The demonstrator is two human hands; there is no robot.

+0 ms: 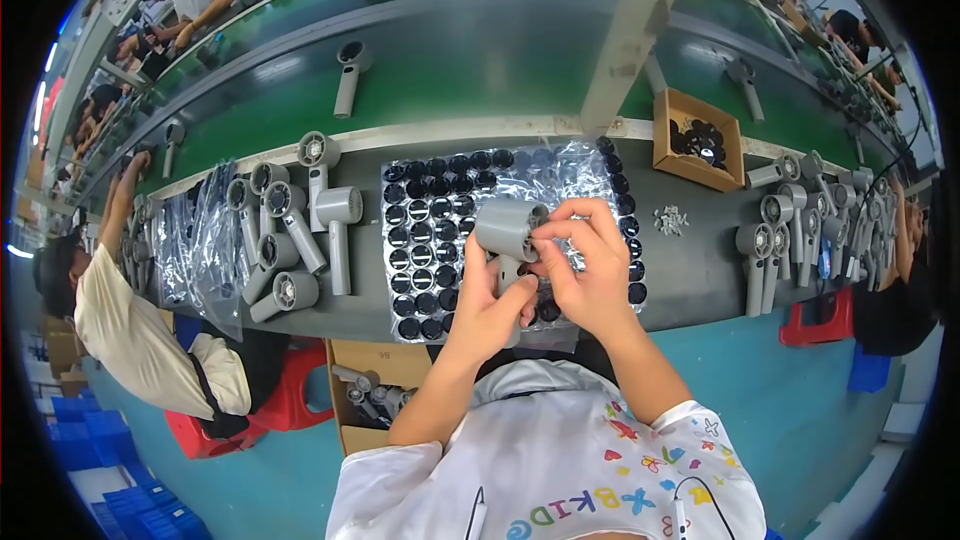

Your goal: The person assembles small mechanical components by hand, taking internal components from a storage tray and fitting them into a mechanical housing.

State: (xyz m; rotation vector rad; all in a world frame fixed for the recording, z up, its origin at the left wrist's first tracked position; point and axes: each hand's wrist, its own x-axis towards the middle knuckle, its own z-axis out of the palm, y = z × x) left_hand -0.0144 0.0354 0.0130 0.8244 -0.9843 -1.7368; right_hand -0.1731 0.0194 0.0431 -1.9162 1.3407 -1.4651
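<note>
A grey handheld fan (503,227) is held above the table, its round head turned sideways with the open end toward the right. My left hand (487,305) is closed around its neck, thumb across the front. The fingers of my right hand (592,265) are pinched together at the open end of the head. Whatever small piece they may hold is hidden. Beneath both hands lies a clear plastic tray (540,165) with rows of round black caps (421,255). To the right of the tray is a small heap of tiny pale pieces (671,220).
More grey fans (341,235) and clear plastic bags (200,240) lie left; another group of fans (797,210) stands right. A cardboard box (728,165) holds black parts. Beyond runs a green conveyor belt (450,70) behind a metal post (632,40). A co-worker (140,330) sits left.
</note>
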